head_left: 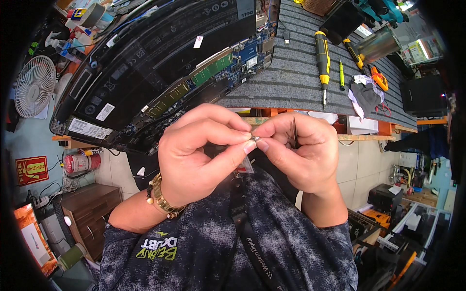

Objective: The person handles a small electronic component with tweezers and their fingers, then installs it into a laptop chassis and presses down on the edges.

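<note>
My left hand [201, 148] and my right hand [303, 153] meet in front of my chest. Thumb and forefinger of each are pinched together on a tiny silvery part [255, 138], too small and too covered to name more exactly. Dark, pointed tweezers [294, 132] are tucked among the curled fingers of my right hand, their other end hidden. Beyond my left hand lies an opened laptop [160, 63], its black battery [194, 29], green memory module [212, 69] and blue circuit board [247, 51] exposed.
On the ribbed grey mat [296, 72] lie a large yellow-black screwdriver [323, 60], a thin green screwdriver [341, 75], orange-handled scissors [379, 79] and a crumpled grey cloth [365, 97]. A white fan [35, 87] stands far left. The wooden table edge [359, 137] runs just beyond my hands.
</note>
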Demonstrator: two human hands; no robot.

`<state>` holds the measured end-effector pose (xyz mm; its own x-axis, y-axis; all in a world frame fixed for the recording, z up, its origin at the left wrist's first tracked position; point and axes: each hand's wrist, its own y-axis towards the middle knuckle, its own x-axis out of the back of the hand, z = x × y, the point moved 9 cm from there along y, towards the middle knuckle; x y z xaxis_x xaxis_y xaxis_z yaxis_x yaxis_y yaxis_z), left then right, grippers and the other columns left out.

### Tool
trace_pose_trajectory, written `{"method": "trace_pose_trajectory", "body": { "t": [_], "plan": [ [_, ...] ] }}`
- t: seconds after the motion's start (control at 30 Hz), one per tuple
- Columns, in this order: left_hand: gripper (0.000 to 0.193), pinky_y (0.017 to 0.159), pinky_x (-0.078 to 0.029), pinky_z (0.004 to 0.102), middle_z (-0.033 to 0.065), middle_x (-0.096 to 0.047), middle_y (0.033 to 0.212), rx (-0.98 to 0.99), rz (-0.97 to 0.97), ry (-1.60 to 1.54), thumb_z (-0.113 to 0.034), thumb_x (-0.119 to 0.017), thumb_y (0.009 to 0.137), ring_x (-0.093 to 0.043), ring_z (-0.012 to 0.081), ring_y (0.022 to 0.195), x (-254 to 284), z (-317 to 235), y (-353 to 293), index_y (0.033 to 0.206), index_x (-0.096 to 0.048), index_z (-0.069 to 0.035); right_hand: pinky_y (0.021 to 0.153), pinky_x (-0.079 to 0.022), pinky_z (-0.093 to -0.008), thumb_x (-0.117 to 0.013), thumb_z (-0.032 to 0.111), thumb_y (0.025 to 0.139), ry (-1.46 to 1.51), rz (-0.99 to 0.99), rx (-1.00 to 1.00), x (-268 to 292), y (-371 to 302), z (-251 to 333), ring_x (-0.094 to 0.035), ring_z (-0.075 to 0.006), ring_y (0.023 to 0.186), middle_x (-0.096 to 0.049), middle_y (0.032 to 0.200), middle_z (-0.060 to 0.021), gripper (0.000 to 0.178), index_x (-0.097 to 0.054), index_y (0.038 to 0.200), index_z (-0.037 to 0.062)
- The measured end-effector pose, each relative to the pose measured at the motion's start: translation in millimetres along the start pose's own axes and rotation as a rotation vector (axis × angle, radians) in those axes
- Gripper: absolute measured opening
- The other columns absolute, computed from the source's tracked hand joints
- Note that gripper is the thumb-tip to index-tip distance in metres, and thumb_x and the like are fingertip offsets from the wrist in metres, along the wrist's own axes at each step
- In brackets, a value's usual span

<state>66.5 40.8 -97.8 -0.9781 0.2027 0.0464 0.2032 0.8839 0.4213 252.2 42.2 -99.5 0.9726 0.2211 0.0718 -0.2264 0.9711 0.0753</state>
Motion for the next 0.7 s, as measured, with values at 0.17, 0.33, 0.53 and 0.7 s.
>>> {"method": "trace_pose_trajectory", "body": {
  "t": [0.17, 0.33, 0.53, 0.7],
  "plan": [
    [0.017, 0.09, -0.064, 0.0313, 0.0148, -0.078, 0.116, 0.022, 0.011, 0.008, 0.011, -0.09, 0.089, -0.077, 0.0185, 0.102, 1, 3, 0, 0.1, -0.083, 0.001, 0.058, -0.044, -0.0224, -0.08, -0.003, 0.101, 0.015, 0.012, -0.022, 2, 0, -3, -0.058, 0.0008, 0.066, -0.069, 0.072, 0.0057, 0.005, -0.082, 0.106, -0.0032],
    [0.017, 0.089, -0.064, 0.0313, 0.0149, -0.078, 0.116, 0.034, 0.022, 0.004, 0.011, -0.09, 0.089, -0.077, 0.0181, 0.102, 2, 4, -1, 0.101, -0.084, 0.0, 0.057, -0.042, -0.0223, -0.08, -0.003, 0.101, 0.016, 0.03, 0.005, 0, 2, 0, -0.057, 0.0012, 0.065, -0.068, 0.072, 0.006, 0.005, -0.082, 0.106, -0.0038],
    [0.016, 0.086, -0.064, 0.031, 0.0144, -0.078, 0.115, 0.058, 0.019, 0.015, 0.01, -0.091, 0.089, -0.077, 0.0177, 0.099, 4, 5, -1, 0.101, -0.084, 0.0, 0.056, -0.039, -0.0225, -0.08, -0.001, 0.101, 0.041, 0.107, -0.063, 0, 3, -4, -0.055, 0.0013, 0.064, -0.068, 0.072, 0.0054, 0.007, -0.082, 0.108, -0.0042],
    [0.015, 0.081, -0.065, 0.0316, 0.0152, -0.083, 0.107, -0.133, 0.034, 0.248, 0.008, -0.09, 0.09, -0.08, 0.0205, 0.094, 3, -16, 3, 0.102, -0.085, 0.0, 0.057, -0.04, -0.0221, -0.081, -0.001, 0.101, 0.022, 0.073, -0.038, -2, 3, 2, -0.055, 0.0015, 0.064, -0.068, 0.072, 0.0056, 0.007, -0.082, 0.108, -0.004]
  ]
}}
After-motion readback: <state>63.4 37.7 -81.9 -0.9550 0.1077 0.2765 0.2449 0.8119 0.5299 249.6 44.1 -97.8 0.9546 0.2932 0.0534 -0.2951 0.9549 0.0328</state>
